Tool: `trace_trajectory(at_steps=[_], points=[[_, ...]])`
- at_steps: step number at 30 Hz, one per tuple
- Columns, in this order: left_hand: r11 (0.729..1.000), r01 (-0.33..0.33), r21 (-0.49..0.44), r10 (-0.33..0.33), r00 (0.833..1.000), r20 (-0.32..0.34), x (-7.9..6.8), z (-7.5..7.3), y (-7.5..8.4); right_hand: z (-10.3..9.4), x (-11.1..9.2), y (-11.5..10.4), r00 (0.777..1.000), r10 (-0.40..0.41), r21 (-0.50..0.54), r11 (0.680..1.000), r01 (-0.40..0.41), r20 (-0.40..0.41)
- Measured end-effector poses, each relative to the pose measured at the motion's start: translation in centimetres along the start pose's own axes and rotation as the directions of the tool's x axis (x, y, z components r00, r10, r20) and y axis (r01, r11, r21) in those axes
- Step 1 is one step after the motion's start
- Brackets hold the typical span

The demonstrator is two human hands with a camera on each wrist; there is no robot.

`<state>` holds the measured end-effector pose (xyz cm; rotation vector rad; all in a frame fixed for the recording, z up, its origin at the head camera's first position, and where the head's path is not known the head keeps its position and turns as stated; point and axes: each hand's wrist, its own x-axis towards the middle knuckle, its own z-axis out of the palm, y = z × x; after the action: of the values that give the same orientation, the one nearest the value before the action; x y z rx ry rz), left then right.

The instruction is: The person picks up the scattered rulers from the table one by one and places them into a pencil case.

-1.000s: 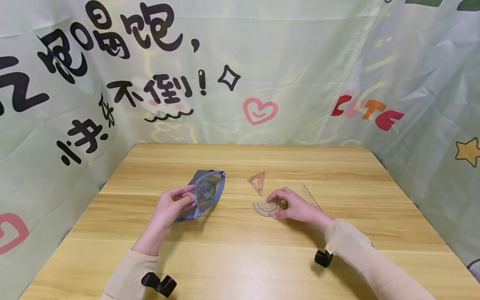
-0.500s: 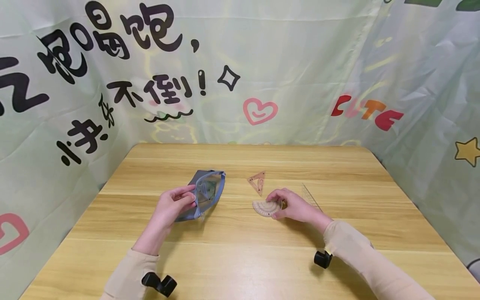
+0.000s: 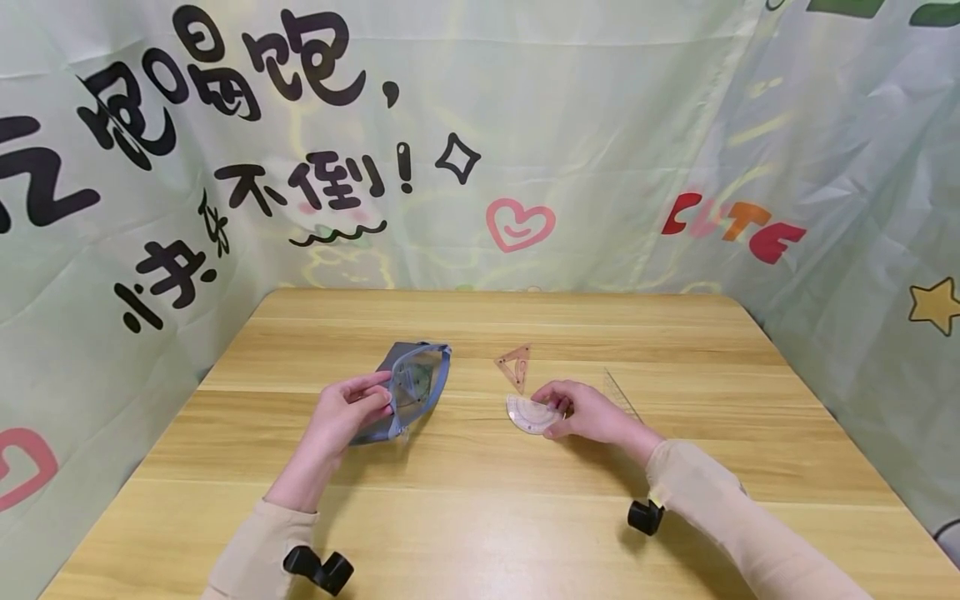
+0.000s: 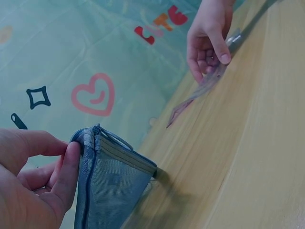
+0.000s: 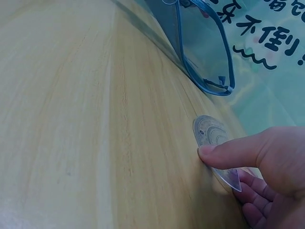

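With thumb and fingers my left hand [image 3: 348, 408] pinches the near-left edge of a blue mesh zipper pouch [image 4: 116, 183], whose mouth gapes toward the right. Something greenish and clear [image 3: 415, 382] shows inside it. My right hand [image 3: 588, 410] pinches a clear protractor [image 5: 209, 131] between thumb and fingers, its curved side tilted toward the head camera. Just beyond the protractor lies a pinkish set square [image 3: 516, 365] on the table. Another clear set square [image 3: 621, 393] lies behind my right hand, partly hidden by it.
The wooden table [image 3: 480, 517] runs back to a pale printed curtain [image 3: 600, 125] that closes it in behind and at both sides. A black wrist camera [image 3: 318, 569] sits on my left sleeve, and another black camera [image 3: 645, 517] is on my right.
The protractor has tilted up in my right hand and now looks whiter, catching the light. My left hand and the pouch stay in place.
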<state>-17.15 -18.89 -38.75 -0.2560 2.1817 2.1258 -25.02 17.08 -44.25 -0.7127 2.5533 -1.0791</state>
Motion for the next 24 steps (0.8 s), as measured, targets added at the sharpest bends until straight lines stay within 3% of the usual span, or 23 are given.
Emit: trace_trajectory(at_steps=[24], points=[[1.0,0.007,0.011,-0.007,1.0,-0.01,0.08,-0.1,0.0,-0.33,-0.26,-0.39,1.0,0.0,0.047,0.999,0.0,-0.015]])
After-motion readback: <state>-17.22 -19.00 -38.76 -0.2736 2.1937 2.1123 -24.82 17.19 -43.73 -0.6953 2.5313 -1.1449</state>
